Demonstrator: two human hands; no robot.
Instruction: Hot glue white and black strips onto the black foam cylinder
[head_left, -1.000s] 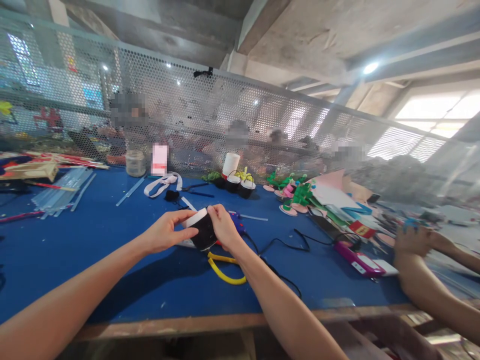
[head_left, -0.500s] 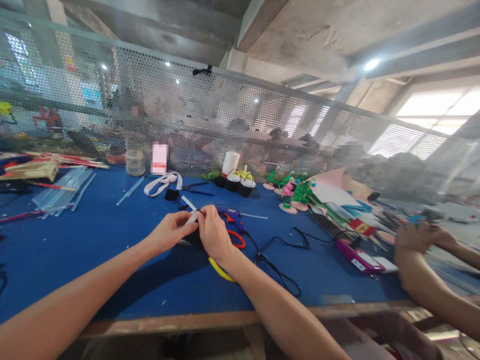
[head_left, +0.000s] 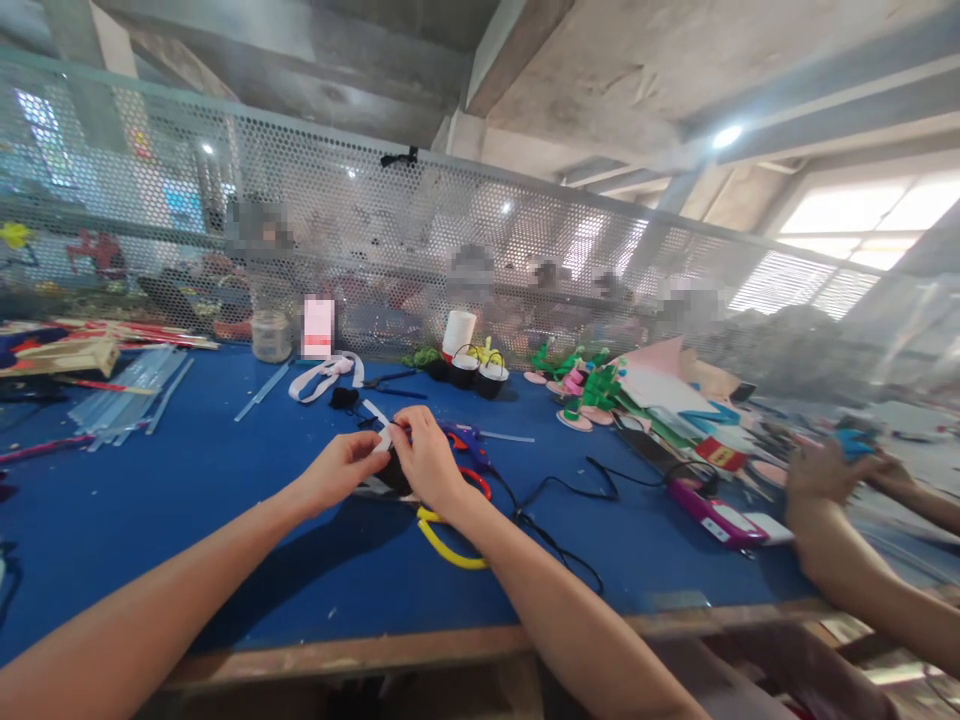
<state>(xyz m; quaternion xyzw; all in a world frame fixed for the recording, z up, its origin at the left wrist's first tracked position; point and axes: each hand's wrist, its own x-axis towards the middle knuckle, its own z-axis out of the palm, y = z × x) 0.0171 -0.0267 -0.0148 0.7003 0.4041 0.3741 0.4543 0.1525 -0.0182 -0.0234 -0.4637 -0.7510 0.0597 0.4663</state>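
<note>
Both hands meet over the blue table, with fingers pinched together on a narrow white strip (head_left: 376, 411). My left hand (head_left: 341, 468) grips it from the left, and my right hand (head_left: 429, 462) from the right. Below the fingers is a black piece (head_left: 395, 478), partly hidden by my hands; its kind cannot be made out. Beside my right hand lie a blue hot glue gun (head_left: 469, 440) and scissors with a yellow handle (head_left: 450, 552) and a red handle, partly covered by my wrist.
Clear glue sticks (head_left: 127, 400) lie at left. Behind my hands are a white ribbon (head_left: 319, 382), small black-and-white buckets (head_left: 492, 377) and a white spool (head_left: 459, 333). A purple power strip (head_left: 712, 510) and black cord lie right. A co-worker's hands (head_left: 829, 470) work at far right.
Both hands stay pinched at the white strip with only slight finger movement. More of the yellow scissor handle shows. The view has shifted a little, and the co-worker's blue item shows more.
</note>
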